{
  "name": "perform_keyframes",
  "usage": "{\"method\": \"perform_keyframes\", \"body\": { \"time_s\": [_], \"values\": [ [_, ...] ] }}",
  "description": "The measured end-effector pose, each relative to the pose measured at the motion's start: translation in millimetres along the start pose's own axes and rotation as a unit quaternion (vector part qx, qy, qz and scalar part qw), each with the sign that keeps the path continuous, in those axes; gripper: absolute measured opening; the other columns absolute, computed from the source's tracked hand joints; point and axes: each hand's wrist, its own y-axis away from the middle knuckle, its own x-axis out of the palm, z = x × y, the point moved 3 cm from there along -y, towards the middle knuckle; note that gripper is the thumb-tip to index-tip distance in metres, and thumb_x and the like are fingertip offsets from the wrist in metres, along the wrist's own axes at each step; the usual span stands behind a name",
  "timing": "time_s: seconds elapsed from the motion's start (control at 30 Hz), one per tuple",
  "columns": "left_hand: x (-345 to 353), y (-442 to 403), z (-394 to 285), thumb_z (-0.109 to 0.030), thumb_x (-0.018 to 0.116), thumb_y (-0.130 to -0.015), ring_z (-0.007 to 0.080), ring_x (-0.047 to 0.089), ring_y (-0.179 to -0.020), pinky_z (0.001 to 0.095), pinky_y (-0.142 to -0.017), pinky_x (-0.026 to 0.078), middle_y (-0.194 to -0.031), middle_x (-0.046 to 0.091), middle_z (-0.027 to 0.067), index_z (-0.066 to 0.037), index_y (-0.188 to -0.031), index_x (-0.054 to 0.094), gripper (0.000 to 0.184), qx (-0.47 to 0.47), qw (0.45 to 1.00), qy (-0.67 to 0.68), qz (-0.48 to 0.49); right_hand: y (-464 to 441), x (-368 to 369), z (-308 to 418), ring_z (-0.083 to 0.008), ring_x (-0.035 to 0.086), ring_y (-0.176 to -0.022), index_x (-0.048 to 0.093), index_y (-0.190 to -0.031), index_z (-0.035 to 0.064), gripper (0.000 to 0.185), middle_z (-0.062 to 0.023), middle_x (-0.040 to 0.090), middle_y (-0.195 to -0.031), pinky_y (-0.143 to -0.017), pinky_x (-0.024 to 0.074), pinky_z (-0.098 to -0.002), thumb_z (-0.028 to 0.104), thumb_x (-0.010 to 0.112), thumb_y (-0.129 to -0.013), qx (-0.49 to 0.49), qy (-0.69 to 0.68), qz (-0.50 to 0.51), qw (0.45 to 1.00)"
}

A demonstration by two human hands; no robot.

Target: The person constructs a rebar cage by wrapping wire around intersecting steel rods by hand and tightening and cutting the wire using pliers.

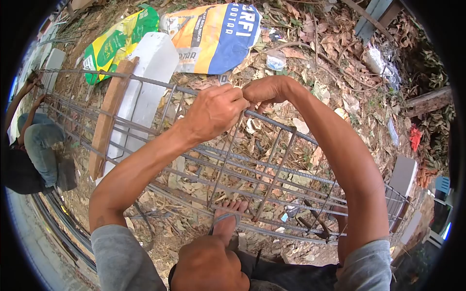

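Note:
A long cage of steel bars (228, 154) with rectangular stirrups runs across the view, partly resting on a wooden board (110, 116). At its far top bar, my left hand (213, 112) is closed, its fingers pinched together where a stirrup meets the bar. My right hand (267, 92) touches it from the other side, wrist bent, fingers curled down at the same joint. Whatever the fingertips of both hands hold is too small or hidden to name. Pincers (315, 220) with dark handles lie on the lower bars at the right.
At the far left a co-worker (41, 140) crouches with hands at the cage's end. Beyond the cage are a white block (154, 63), a green-yellow sack (121, 43) and an orange-blue sack (213, 36). Another block (404, 177) stands at the right. Leaves cover the ground.

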Motion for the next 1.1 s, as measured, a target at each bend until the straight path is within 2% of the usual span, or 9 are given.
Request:
{"method": "perform_keyframes", "body": {
  "time_s": [0.13, 0.27, 0.3, 0.5, 0.73, 0.77, 0.9, 0.97, 1.1],
  "values": [
    [-2.1, 3.0, -3.5, -0.002, 0.076, -0.07, 0.0303, 0.066, -0.08, 0.0402, -0.071, 0.056, -0.083, 0.064, 0.009, -0.005, -0.096, 0.069, 0.027, -0.045, 0.999, 0.014, -0.009, -5.2, -7.5, 7.9, -0.027, 0.058, -0.124, 0.065, -0.128, 0.0046, 0.047, -0.0131, 0.06, -0.135, -0.102, 0.0505, -0.051, 0.028, 0.067, -0.088, -0.005, 0.0, 0.035, 0.999],
    [-7.0, 8.4, -1.0, -0.003, 0.079, -0.071, 0.0313, 0.067, -0.084, 0.0419, -0.072, 0.055, -0.086, 0.066, 0.0109, -0.005, -0.099, 0.069, 0.03, -0.11, 0.992, 0.054, -0.005, 0.7, -19.0, 27.2, -0.0244, 0.059, -0.116, 0.066, -0.127, 0.005, 0.049, -0.0133, 0.065, -0.126, -0.095, 0.0515, -0.0506, 0.028, 0.072, -0.085, 0.039, 0.148, -0.006, 0.988],
    [-9.2, 8.7, -0.5, -0.004, 0.08, -0.072, 0.0315, 0.067, -0.085, 0.0423, -0.073, 0.055, -0.087, 0.067, 0.0115, -0.005, -0.099, 0.069, 0.03, -0.118, 0.991, 0.064, -0.005, 12.4, -14.3, 33.8, -0.0166, 0.059, -0.08, 0.074, -0.1, 0.0005, 0.029, -0.003, 0.065, -0.083, -0.068, 0.0447, -0.0312, 0.024, 0.075, -0.084, -0.005, 0.138, -0.063, 0.988],
    [-8.1, 12.4, 5.6, -0.008, 0.082, -0.075, 0.034, 0.066, -0.09, 0.044, -0.081, 0.053, -0.093, 0.07, 0.0138, -0.003, -0.095, 0.074, 0.022, -0.16, 0.976, 0.147, -0.028, 67.3, 16.7, 38.0, -0.0145, 0.059, -0.078, 0.078, -0.098, 0.0005, 0.031, -0.005, 0.071, -0.084, -0.073, 0.0475, -0.0347, 0.03, 0.075, -0.091, -0.003, 0.145, -0.273, 0.951],
    [-1.4, 19.8, 12.5, -0.019, 0.077, -0.086, 0.0313, 0.062, -0.1, 0.0422, -0.093, 0.048, -0.098, 0.071, 0.0115, -0.005, -0.103, 0.078, 0.022, -0.211, 0.957, 0.195, 0.041, 79.3, 62.8, -1.2, -0.0163, 0.064, -0.08, 0.074, -0.116, -0.0001, 0.029, -0.0091, 0.073, -0.089, -0.075, 0.0521, -0.0348, 0.022, 0.062, -0.101, -0.176, -0.062, -0.356, 0.916],
    [0.5, 22.1, 12.5, -0.021, 0.077, -0.087, 0.0309, 0.062, -0.101, 0.042, -0.093, 0.048, -0.099, 0.071, 0.0117, -0.005, -0.103, 0.078, 0.022, -0.217, 0.957, 0.187, 0.035, 85.5, 66.6, 0.5, -0.018, 0.069, -0.086, 0.071, -0.127, 0.0016, 0.032, -0.0126, 0.076, -0.1, -0.08, 0.0554, -0.0347, 0.02, 0.06, -0.103, -0.189, -0.065, -0.347, 0.916],
    [5.4, 20.9, 9.8, -0.025, 0.076, -0.089, 0.0301, 0.061, -0.103, 0.0413, -0.096, 0.047, -0.104, 0.07, 0.0123, -0.006, -0.105, 0.078, 0.026, -0.248, 0.953, 0.163, 0.054, 88.6, 73.1, -4.6, -0.025, 0.075, -0.097, 0.066, -0.136, 0.0075, 0.04, -0.0188, 0.074, -0.12, -0.085, 0.0589, -0.04, 0.024, 0.067, -0.1, -0.174, 0.007, -0.381, 0.908],
    [3.2, 20.9, 10.6, -0.027, 0.075, -0.089, 0.0314, 0.063, -0.104, 0.0408, -0.095, 0.048, -0.103, 0.072, 0.0143, -0.006, -0.107, 0.078, 0.028, -0.232, 0.959, 0.157, 0.047, 90.0, 69.5, 0.1, -0.0283, 0.075, -0.095, 0.072, -0.127, 0.0098, 0.034, -0.0158, 0.075, -0.116, -0.084, 0.0594, -0.0422, 0.024, 0.071, -0.096, -0.145, 0.135, -0.432, 0.88],
    [-4.2, -4.6, 17.1, -0.027, 0.075, -0.086, 0.0362, 0.068, -0.102, 0.0426, -0.093, 0.05, -0.1, 0.075, 0.018, -0.006, -0.105, 0.079, 0.029, -0.337, 0.885, 0.234, 0.222, 95.1, 70.4, 17.3, -0.0335, 0.074, -0.094, 0.077, -0.114, 0.0079, 0.026, -0.0161, 0.076, -0.108, -0.086, 0.0579, -0.0449, 0.023, 0.069, -0.096, -0.167, 0.291, -0.463, 0.82]
  ]
}}
